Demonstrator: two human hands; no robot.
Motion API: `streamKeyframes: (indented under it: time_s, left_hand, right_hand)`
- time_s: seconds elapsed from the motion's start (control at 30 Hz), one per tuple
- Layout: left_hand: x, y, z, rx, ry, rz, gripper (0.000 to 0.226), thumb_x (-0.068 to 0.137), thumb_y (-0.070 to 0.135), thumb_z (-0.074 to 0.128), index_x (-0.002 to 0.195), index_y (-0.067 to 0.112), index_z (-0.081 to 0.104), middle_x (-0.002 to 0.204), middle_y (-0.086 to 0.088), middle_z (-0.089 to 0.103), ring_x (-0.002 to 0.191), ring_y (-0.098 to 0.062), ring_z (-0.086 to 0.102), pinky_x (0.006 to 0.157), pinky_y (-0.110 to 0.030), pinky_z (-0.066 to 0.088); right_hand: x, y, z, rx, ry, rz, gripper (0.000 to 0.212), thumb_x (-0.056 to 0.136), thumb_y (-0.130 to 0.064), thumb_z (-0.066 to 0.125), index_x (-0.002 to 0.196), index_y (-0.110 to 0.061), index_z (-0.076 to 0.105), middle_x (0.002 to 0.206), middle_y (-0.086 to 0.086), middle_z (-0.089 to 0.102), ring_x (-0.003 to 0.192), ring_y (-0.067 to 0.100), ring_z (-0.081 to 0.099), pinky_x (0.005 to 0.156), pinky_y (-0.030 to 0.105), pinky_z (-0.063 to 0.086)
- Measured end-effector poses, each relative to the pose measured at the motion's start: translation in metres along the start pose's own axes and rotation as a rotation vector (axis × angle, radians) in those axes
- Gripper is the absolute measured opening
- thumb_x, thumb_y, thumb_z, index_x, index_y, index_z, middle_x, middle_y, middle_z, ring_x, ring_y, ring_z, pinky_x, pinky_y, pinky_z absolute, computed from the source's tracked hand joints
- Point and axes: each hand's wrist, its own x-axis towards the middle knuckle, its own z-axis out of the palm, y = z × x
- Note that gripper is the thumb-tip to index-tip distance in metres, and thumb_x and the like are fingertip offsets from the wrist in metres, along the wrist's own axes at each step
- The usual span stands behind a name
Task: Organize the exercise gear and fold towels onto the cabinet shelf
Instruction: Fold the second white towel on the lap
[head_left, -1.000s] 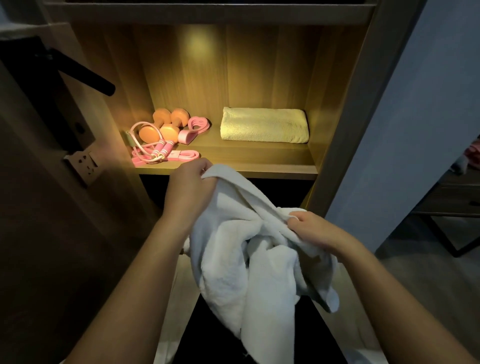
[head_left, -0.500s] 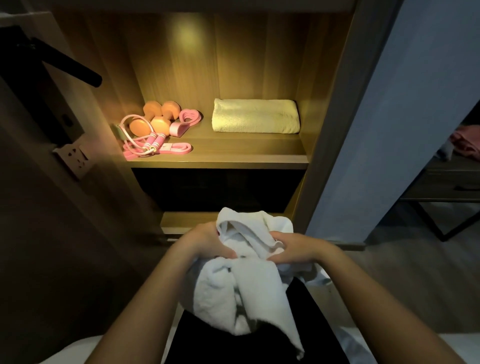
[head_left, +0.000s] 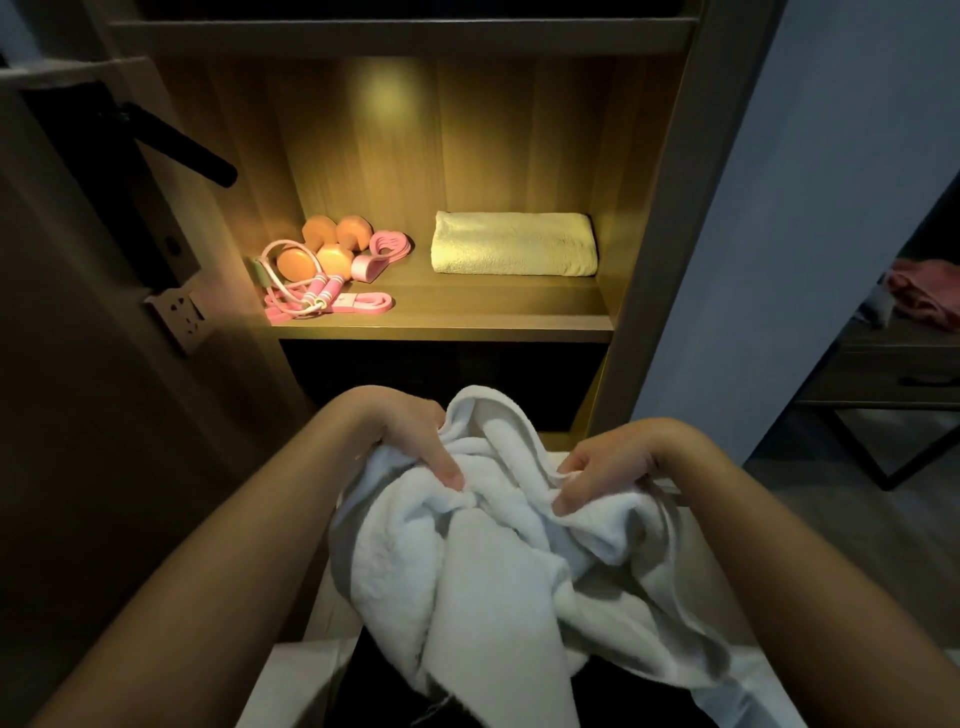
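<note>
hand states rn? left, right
Left hand: fingers curled, gripping the white towel.
Right hand: pinching a fold of the same towel.

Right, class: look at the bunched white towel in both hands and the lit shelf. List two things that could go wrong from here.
1. The white towel is a crumpled bundle gripped by the left hand and right hand, a loose end hanging; folded like this it may come out lumpy.
2. The pink band lies near the front edge of the shelf; sliding another towel in could knock it off.
</note>
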Motion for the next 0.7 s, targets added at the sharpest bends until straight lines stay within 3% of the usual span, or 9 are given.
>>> streamKeyframes:
  time_s: [0.07, 0.17, 0.27, 0.33, 0.47, 0.53, 0.63, 0.7]
  left_hand:
    - [0.000, 0.000, -0.007, 0.075, 0.237, 0.002, 0.024, 0.073, 0.047, 0.079, 0.082, 0.030, 0.065, 0.086, 0.010, 0.068, 0.084, -0.012, 0.066, 0.071, -0.026, 0.051]
    - [-0.002, 0.009, -0.015, 0.066, 0.445, 0.085, 0.019, 0.073, 0.042, 0.078, 0.075, 0.025, 0.068, 0.076, 0.009, 0.068, 0.074, -0.011, 0.064, 0.060, -0.024, 0.047]
    - [-0.009, 0.020, -0.023, 0.060, 0.586, 0.109, 0.035, 0.063, 0.052, 0.069, 0.080, 0.022, 0.071, 0.078, 0.005, 0.069, 0.075, -0.014, 0.064, 0.065, -0.031, 0.051]
    - [-0.010, 0.018, -0.026, 0.024, 0.667, 0.104, 0.033, 0.069, 0.050, 0.070, 0.085, 0.022, 0.071, 0.084, 0.004, 0.068, 0.079, -0.015, 0.063, 0.067, -0.033, 0.051]
    - [-0.009, -0.001, 0.002, -0.311, 0.620, 0.146, 0.033, 0.068, 0.055, 0.070, 0.082, 0.026, 0.074, 0.083, 0.005, 0.072, 0.081, -0.015, 0.068, 0.070, -0.029, 0.053]
    - [-0.007, -0.018, 0.023, -0.435, 0.620, 0.088, 0.033, 0.073, 0.056, 0.072, 0.083, 0.025, 0.074, 0.085, 0.003, 0.072, 0.083, -0.017, 0.068, 0.071, -0.030, 0.053]
    - [-0.011, -0.035, 0.020, -0.512, 0.775, 0.029, 0.030, 0.077, 0.050, 0.074, 0.081, 0.021, 0.073, 0.080, 0.000, 0.071, 0.080, -0.020, 0.068, 0.065, -0.029, 0.051]
    - [-0.021, -0.033, -0.003, -0.365, 0.933, 0.023, 0.030, 0.081, 0.047, 0.071, 0.078, 0.017, 0.071, 0.075, -0.002, 0.068, 0.076, -0.021, 0.064, 0.061, -0.028, 0.046]
  right_hand:
    - [-0.004, -0.003, -0.002, -0.042, 0.183, -0.033, 0.067, 0.077, -0.057, 0.072, 0.134, -0.030, 0.049, 0.129, -0.006, 0.057, 0.107, 0.015, 0.060, 0.094, 0.033, 0.051]
    - [-0.001, -0.020, 0.003, 0.117, 0.426, -0.332, 0.060, 0.080, -0.040, 0.075, 0.133, -0.029, 0.047, 0.125, -0.006, 0.059, 0.110, 0.013, 0.059, 0.096, 0.033, 0.050]
    - [0.003, -0.035, 0.006, 0.242, 0.728, -0.432, 0.017, 0.088, -0.016, 0.055, 0.099, -0.013, 0.067, 0.100, 0.003, 0.068, 0.096, 0.023, 0.064, 0.087, 0.042, 0.052]
    - [-0.001, -0.038, 0.003, 0.491, 0.884, -0.437, 0.023, 0.088, -0.012, 0.048, 0.085, -0.015, 0.070, 0.085, 0.001, 0.073, 0.086, 0.023, 0.066, 0.077, 0.036, 0.052]
    - [-0.019, -0.034, -0.009, 1.107, 0.829, -0.542, 0.026, 0.084, -0.007, 0.046, 0.092, -0.016, 0.070, 0.073, 0.004, 0.074, 0.068, 0.020, 0.070, 0.057, 0.026, 0.055]
    - [-0.024, -0.029, -0.010, 1.375, 0.762, -0.532, 0.023, 0.079, -0.007, 0.050, 0.093, -0.009, 0.067, 0.071, 0.008, 0.071, 0.065, 0.023, 0.069, 0.059, 0.029, 0.054]
    - [-0.027, -0.027, -0.007, 1.481, 0.698, -0.459, 0.022, 0.071, -0.008, 0.051, 0.090, -0.004, 0.061, 0.073, 0.012, 0.057, 0.066, 0.025, 0.056, 0.063, 0.034, 0.045]
    - [-0.027, -0.029, -0.006, 1.503, 0.660, -0.440, 0.015, 0.068, -0.006, 0.049, 0.082, -0.006, 0.055, 0.069, 0.009, 0.048, 0.062, 0.022, 0.050, 0.059, 0.032, 0.039]
